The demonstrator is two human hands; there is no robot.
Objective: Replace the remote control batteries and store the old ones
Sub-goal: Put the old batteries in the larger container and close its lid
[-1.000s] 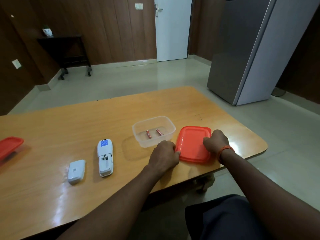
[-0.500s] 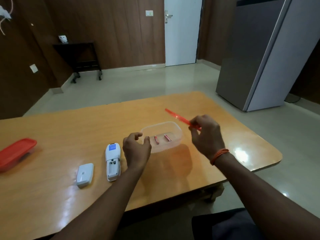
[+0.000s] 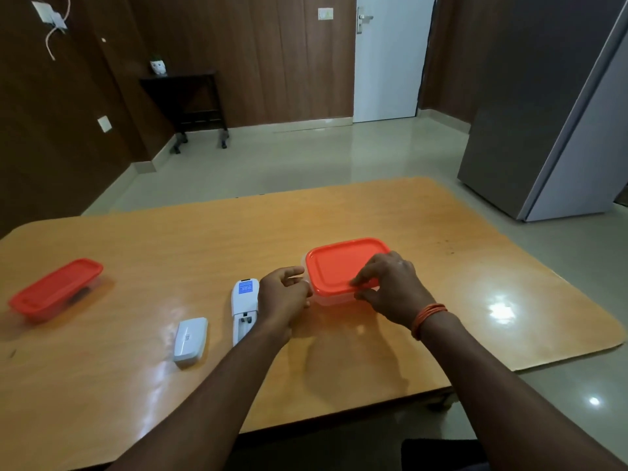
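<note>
Since half a second ago, the orange lid (image 3: 345, 263) has come down from the air and now lies flat over the clear container (image 3: 334, 299), covering the two batteries that showed inside it then. The right hand (image 3: 390, 288) grasps the lid at its near edge, fingertips (image 3: 356, 281) pressed on top and the thumb curled just under the rim. The left hand (image 3: 283, 297) has moved up to the container's left corner; its fingers are curled there, but I cannot tell whether they grip the wall or only sit beside it. An orange band (image 3: 430, 317) circles the right wrist.

Just left of the left hand, and partly hidden behind it, the white remote (image 3: 244, 300) lies back side up on the table (image 3: 441, 266), its battery bay uncovered. The bay's contents are too small to make out. The white battery cover (image 3: 190, 339) lies apart from the remote, a little further left and nearer the person. Well off at the table's left end sits a second container with an orange lid (image 3: 54, 290).

Beyond the table, a grey fridge (image 3: 560, 130) stands at the right, a white door (image 3: 387, 62) at the back wall, and a dark side table (image 3: 183, 96) against the wood panelling.
</note>
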